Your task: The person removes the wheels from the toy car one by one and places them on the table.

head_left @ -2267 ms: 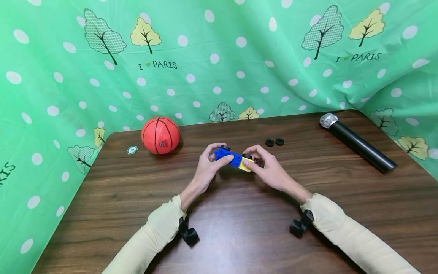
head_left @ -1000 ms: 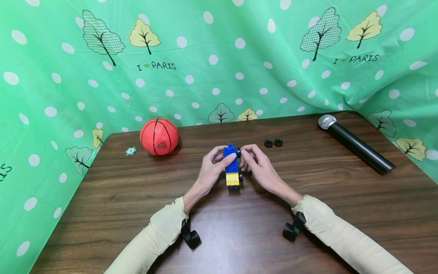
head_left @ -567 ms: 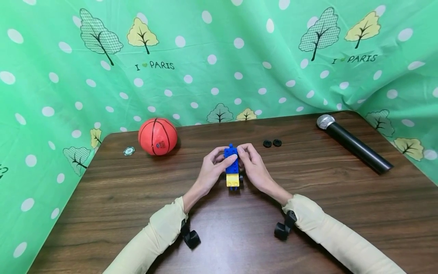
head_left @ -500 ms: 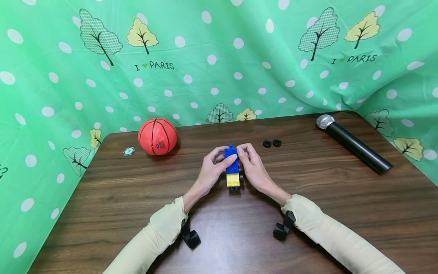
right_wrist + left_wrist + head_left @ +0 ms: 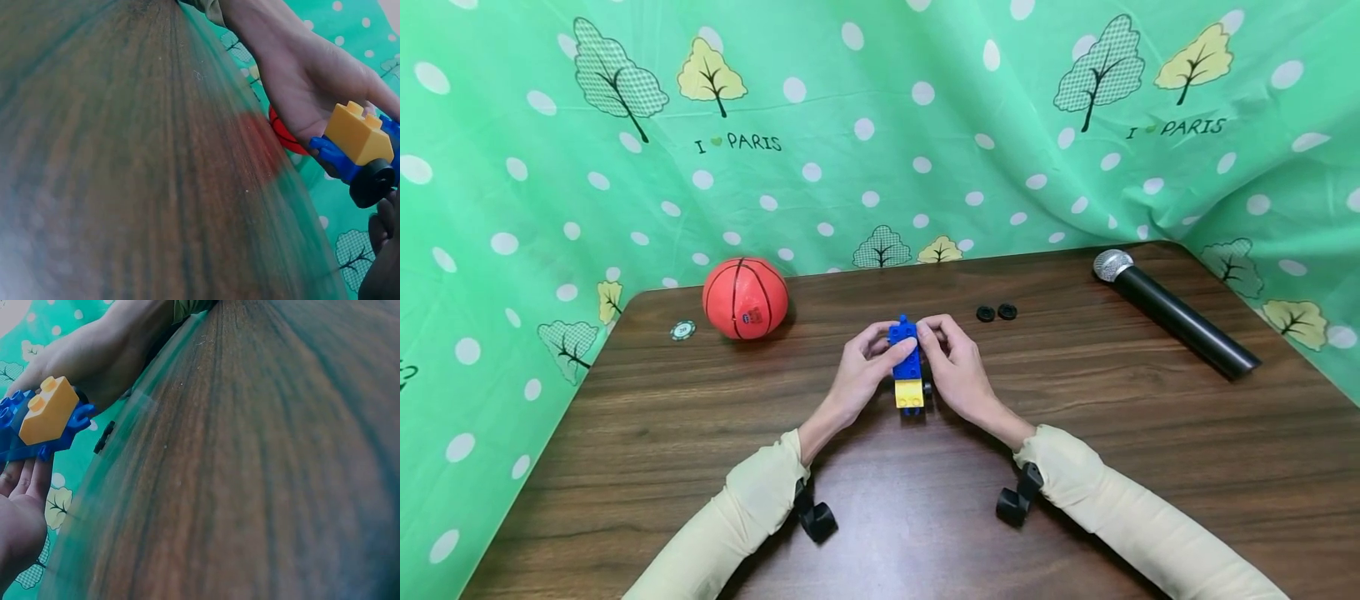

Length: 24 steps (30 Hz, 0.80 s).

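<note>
In the head view a toy car (image 5: 906, 358) of blue and yellow building blocks is held between both hands, its yellow block (image 5: 909, 394) toward me. My left hand (image 5: 859, 372) grips it from the left, thumb across the blue top. My right hand (image 5: 956, 371) pinches the far right side with thumb and fingers, covering the front wheel there. Close to the yellow end a black wheel (image 5: 373, 183) shows on the right side in the right wrist view. The left wrist view shows a blue hook (image 5: 81, 417) beside the yellow block.
Two loose black wheels (image 5: 996, 312) lie behind the right hand on the wooden table (image 5: 917, 517). A red ball (image 5: 746, 298) and a round chip (image 5: 683, 331) are at the back left. A microphone (image 5: 1176, 315) lies at the right, and a green curtain (image 5: 820, 150) hangs behind.
The toy car has been turned from lying crosswise to pointing away from me. My right hand has left the yellow end and closed over the far right wheel; lately the hands barely move.
</note>
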Each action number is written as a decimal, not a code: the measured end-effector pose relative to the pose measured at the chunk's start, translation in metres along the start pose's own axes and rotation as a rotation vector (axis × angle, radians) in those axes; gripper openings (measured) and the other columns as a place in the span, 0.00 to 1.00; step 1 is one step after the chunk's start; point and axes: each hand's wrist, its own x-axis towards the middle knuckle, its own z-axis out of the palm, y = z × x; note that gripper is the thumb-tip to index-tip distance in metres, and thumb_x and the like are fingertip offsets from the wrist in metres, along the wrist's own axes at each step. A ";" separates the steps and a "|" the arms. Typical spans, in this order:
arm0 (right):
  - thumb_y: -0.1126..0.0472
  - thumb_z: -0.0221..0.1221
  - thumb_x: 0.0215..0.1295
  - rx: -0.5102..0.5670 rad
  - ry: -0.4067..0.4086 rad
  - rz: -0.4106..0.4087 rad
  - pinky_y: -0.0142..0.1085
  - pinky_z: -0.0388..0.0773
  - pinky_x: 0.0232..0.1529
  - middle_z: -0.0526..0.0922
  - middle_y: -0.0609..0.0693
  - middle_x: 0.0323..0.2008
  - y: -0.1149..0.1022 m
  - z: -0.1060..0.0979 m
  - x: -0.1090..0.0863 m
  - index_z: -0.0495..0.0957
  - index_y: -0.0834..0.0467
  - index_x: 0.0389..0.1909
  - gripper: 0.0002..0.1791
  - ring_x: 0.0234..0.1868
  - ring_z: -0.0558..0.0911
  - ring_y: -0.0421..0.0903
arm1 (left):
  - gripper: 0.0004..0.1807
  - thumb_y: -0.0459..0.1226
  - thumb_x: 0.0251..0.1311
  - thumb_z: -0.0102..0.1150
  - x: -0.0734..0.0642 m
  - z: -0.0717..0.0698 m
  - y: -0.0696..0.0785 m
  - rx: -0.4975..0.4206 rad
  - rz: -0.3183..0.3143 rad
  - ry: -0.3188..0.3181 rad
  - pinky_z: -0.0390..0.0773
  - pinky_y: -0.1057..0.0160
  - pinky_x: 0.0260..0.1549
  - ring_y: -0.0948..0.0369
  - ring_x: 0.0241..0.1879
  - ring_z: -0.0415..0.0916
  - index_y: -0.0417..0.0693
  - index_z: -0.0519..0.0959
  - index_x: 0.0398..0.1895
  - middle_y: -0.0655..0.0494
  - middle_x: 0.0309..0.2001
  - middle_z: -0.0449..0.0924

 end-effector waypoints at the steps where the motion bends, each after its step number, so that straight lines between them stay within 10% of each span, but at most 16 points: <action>1: 0.60 0.51 0.82 -0.004 0.005 -0.016 0.32 0.74 0.39 0.83 0.54 0.35 0.000 0.000 0.000 0.77 0.64 0.50 0.11 0.35 0.78 0.45 | 0.21 0.38 0.69 0.61 0.000 0.000 0.000 -0.002 -0.003 -0.004 0.82 0.63 0.37 0.61 0.39 0.83 0.35 0.76 0.60 0.47 0.45 0.86; 24: 0.64 0.54 0.78 -0.136 -0.066 -0.261 0.32 0.67 0.27 0.74 0.45 0.27 0.012 -0.012 0.006 0.75 0.63 0.42 0.06 0.26 0.71 0.42 | 0.21 0.39 0.71 0.61 -0.002 -0.002 0.007 0.068 -0.044 -0.071 0.81 0.64 0.35 0.61 0.39 0.82 0.34 0.77 0.61 0.44 0.47 0.86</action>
